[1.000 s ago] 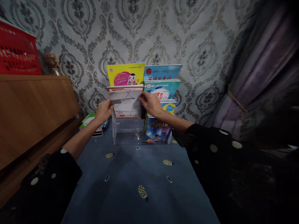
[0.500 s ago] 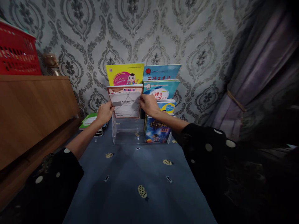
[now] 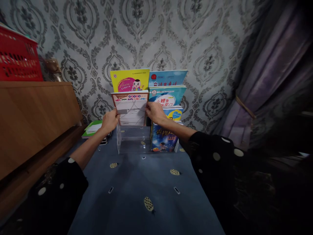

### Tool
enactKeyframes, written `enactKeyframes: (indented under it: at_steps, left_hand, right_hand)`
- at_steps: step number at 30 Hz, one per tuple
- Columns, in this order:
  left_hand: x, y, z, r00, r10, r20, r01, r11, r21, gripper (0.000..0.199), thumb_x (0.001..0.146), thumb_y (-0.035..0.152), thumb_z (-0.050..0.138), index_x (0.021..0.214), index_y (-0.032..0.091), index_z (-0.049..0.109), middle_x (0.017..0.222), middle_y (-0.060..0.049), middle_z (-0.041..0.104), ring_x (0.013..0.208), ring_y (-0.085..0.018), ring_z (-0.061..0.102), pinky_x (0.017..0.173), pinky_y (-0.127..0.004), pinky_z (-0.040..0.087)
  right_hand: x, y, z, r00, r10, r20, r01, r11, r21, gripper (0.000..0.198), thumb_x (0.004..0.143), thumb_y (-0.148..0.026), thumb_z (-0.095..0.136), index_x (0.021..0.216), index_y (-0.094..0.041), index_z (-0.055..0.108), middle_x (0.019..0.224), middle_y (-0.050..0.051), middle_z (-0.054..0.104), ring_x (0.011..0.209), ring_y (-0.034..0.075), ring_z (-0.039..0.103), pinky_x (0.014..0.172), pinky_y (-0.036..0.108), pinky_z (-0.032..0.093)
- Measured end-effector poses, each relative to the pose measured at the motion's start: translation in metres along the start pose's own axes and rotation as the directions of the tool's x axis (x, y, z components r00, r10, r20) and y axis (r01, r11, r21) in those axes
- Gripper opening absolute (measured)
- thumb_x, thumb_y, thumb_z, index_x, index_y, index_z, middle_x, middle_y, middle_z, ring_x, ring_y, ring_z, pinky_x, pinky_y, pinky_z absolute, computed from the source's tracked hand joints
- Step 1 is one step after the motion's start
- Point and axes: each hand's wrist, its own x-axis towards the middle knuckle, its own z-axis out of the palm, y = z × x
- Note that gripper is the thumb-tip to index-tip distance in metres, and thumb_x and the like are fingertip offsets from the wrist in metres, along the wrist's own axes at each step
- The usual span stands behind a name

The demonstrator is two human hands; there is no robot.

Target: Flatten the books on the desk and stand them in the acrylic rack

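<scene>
A white book point(image 3: 133, 114) with thin grey lines and a grey block stands upright between my hands. My left hand point(image 3: 110, 121) is closed on its left edge, and my right hand point(image 3: 155, 112) grips the right edge. Directly behind it shows a reddish-brown book point(image 3: 117, 97), and higher at the back a yellow book point(image 3: 130, 78). These stand in the left column of a clear stepped rack point(image 3: 132, 147), whose lower left tiers show bare. The right column holds a blue book point(image 3: 167, 77), a teal book point(image 3: 179, 93), a yellow-and-blue book point(image 3: 177, 113) and a dark blue book point(image 3: 164, 138).
Left of the rack lies a small stack of books with a green one point(image 3: 91, 130) on top. A wooden cabinet point(image 3: 39, 114) carrying a red basket point(image 3: 19, 58) stands at the left. A patterned blue cloth point(image 3: 132, 182) covers the surface; a tied curtain point(image 3: 249, 98) hangs right.
The white book sits slightly lower against the reddish-brown book, whose title now shows more above it. Both hands keep their hold. The whole view has shifted slightly.
</scene>
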Motion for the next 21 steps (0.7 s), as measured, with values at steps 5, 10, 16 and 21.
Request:
enactKeyframes:
  at_steps: [5, 10, 16, 21]
  left_hand:
    - [-0.0013, 0.0011, -0.0028, 0.998, -0.059, 0.001, 0.059, 0.998, 0.005, 0.02, 0.092, 0.029, 0.054, 0.107, 0.018, 0.061, 0.098, -0.011, 0.073, 0.094, -0.029, 0.068, 0.08, -0.035, 0.049]
    - [-0.0013, 0.0001, -0.0043, 0.994, -0.111, 0.0, 0.111, 0.994, -0.021, 0.025, 0.093, 0.033, 0.054, 0.112, 0.017, 0.055, 0.097, -0.011, 0.073, 0.096, -0.029, 0.068, 0.081, -0.035, 0.049]
    - [-0.0006, -0.0007, -0.0072, 0.99, -0.139, 0.019, 0.14, 0.984, -0.114, 0.037, 0.093, 0.036, 0.053, 0.124, 0.016, 0.049, 0.099, -0.01, 0.074, 0.099, -0.027, 0.068, 0.086, -0.036, 0.048]
    - [0.0003, 0.0001, -0.0072, 0.993, -0.111, 0.031, 0.113, 0.991, -0.076, 0.025, 0.095, 0.034, 0.05, 0.112, 0.019, 0.058, 0.104, -0.01, 0.073, 0.103, -0.028, 0.067, 0.086, -0.035, 0.047]
  right_hand:
    - [-0.0007, -0.0031, -0.0028, 1.0, 0.018, 0.022, -0.018, 1.0, 0.001, 0.018, 0.091, -0.013, 0.056, 0.096, -0.012, 0.072, 0.093, 0.013, 0.076, 0.093, 0.025, 0.069, 0.083, 0.031, 0.049]
    - [-0.0021, -0.0044, -0.0043, 0.999, 0.03, 0.041, -0.031, 0.999, 0.015, 0.021, 0.094, -0.013, 0.052, 0.094, -0.011, 0.073, 0.088, 0.013, 0.076, 0.088, 0.022, 0.07, 0.081, 0.029, 0.05]
    - [-0.0042, -0.0037, -0.0028, 0.999, 0.032, 0.039, -0.033, 0.998, 0.045, 0.019, 0.094, -0.013, 0.053, 0.091, -0.011, 0.072, 0.087, 0.012, 0.076, 0.086, 0.021, 0.07, 0.082, 0.028, 0.05]
    - [-0.0046, -0.0033, -0.0024, 0.998, 0.035, 0.045, -0.038, 0.997, 0.064, 0.018, 0.093, -0.011, 0.053, 0.094, -0.011, 0.072, 0.085, 0.012, 0.075, 0.082, 0.02, 0.071, 0.08, 0.029, 0.051]
